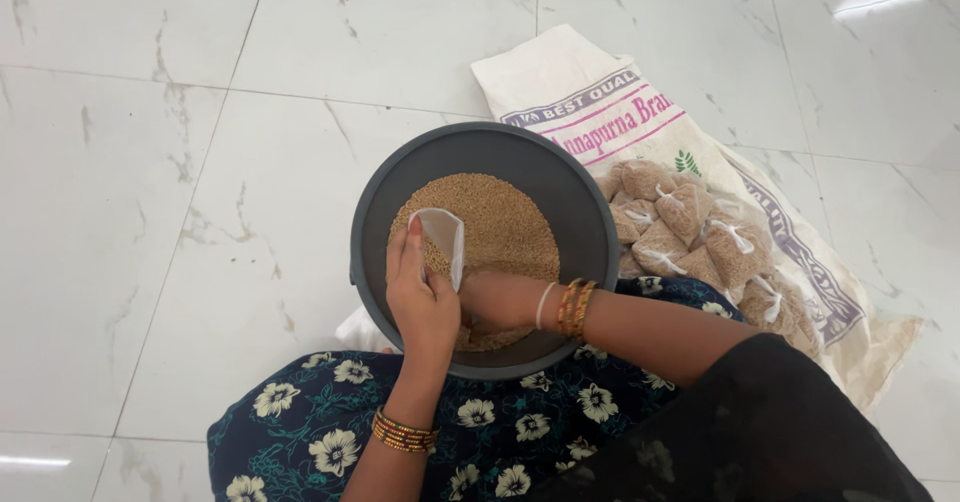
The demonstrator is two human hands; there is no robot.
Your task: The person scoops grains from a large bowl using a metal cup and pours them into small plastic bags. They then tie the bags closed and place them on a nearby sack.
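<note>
As grain fills the basin (pixel 590 222) — left hand (pixel 420 297) grips pouch (pixel 445 242) | right hand (pixel 495 302) curled in grain (pixel 500 217)

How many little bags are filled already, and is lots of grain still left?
Done: several tied bags of grain lie on the sack. In hand: the left hand holds a small clear bag open while the right hand digs in the grain. Left: a big heap still fills the round tub.
</note>
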